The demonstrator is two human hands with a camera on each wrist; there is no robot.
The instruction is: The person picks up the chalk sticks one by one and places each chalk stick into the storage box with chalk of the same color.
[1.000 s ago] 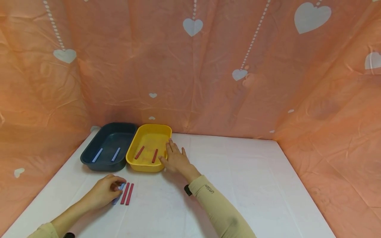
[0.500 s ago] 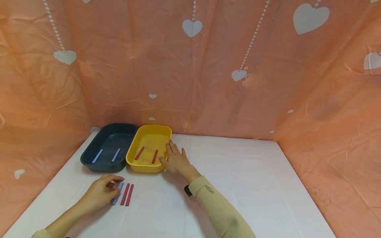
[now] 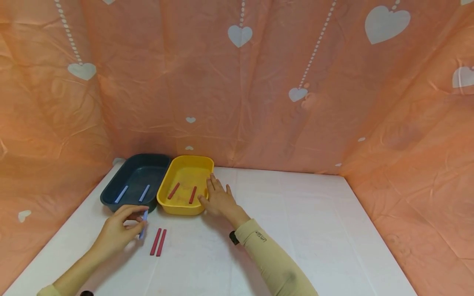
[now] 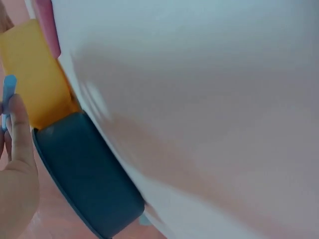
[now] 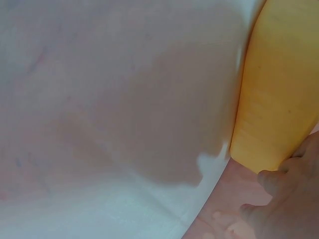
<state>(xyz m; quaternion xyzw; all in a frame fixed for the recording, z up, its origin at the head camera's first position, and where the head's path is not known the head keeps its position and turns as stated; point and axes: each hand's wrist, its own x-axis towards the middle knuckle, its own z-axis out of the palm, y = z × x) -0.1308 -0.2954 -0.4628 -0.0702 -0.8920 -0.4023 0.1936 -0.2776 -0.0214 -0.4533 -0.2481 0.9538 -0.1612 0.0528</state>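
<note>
1. My left hand (image 3: 117,230): pinches blue stick (image 3: 143,219), lifted off table (image 3: 296,230), just before dark tray (image 3: 135,183).
2. My right hand (image 3: 219,199): fingers flat, relaxed, against yellow tray (image 3: 187,181).
3. 2 red sticks (image 3: 158,242): on table nr left hand.

Two trays (image 3: 167,197) blocking far-left table (image 3: 314,230)

White tabletop (image 3: 296,213) bare at right edge. Orange heart-print cloth (image 3: 259,102) hangs behind back edge and both sides.
</note>
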